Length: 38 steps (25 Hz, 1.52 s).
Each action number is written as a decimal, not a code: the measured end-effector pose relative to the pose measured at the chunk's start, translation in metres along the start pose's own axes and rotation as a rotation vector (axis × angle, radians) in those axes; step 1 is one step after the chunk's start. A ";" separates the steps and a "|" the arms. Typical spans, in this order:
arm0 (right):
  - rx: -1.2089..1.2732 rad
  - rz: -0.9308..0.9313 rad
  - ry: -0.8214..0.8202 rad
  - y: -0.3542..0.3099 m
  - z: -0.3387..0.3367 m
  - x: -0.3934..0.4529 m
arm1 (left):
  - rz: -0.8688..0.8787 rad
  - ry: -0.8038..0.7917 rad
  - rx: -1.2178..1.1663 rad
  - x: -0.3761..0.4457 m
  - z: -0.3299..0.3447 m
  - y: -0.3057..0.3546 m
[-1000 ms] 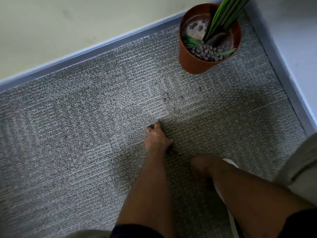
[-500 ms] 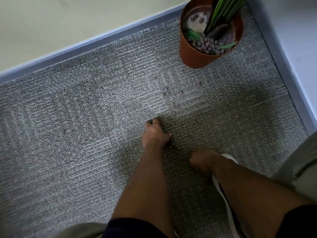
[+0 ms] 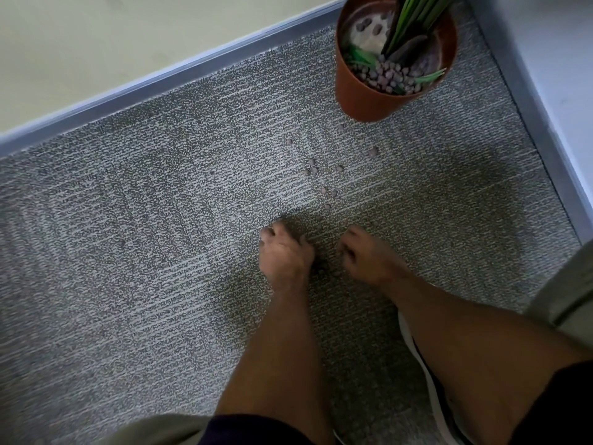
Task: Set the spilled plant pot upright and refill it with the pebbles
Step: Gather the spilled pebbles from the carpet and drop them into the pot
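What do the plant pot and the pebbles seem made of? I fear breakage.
Plant pot: probably plastic, possibly glazed clay; smooth terracotta-orange wall with thin rim. Pebbles: likely fired clay balls; small, rounded, matte grey-brown. Neither is certain from this view.

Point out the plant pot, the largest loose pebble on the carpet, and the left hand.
plant pot (image 3: 362, 97): head view, on its orange outer wall.
largest loose pebble (image 3: 373, 151): head view, on its top.
left hand (image 3: 285, 255): head view, on its back.

Pot (image 3: 365, 97) upright in the corner — pebbles (image 3: 313, 170) scattered before it.
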State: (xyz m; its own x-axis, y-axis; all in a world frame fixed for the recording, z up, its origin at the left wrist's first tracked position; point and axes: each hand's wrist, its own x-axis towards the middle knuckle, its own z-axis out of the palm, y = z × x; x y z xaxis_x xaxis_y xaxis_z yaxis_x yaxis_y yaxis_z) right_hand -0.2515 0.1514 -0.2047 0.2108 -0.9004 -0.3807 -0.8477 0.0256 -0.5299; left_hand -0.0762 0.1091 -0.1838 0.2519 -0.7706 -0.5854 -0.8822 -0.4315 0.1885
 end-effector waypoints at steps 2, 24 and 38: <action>0.040 0.141 0.091 0.003 -0.002 0.006 | -0.165 0.031 -0.134 -0.005 0.003 -0.005; 0.185 0.328 0.257 0.003 -0.002 0.010 | -0.352 0.038 -0.361 -0.025 0.000 -0.007; -0.058 -0.097 -0.218 -0.031 0.014 0.056 | -0.537 0.004 -0.565 -0.048 0.022 -0.016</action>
State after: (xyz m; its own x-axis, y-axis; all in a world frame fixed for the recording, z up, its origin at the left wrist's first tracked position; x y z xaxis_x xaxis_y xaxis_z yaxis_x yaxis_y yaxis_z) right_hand -0.2065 0.1061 -0.2208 0.3871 -0.7820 -0.4885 -0.8439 -0.0870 -0.5295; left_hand -0.0828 0.1634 -0.1765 0.5900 -0.3894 -0.7073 -0.3027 -0.9188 0.2534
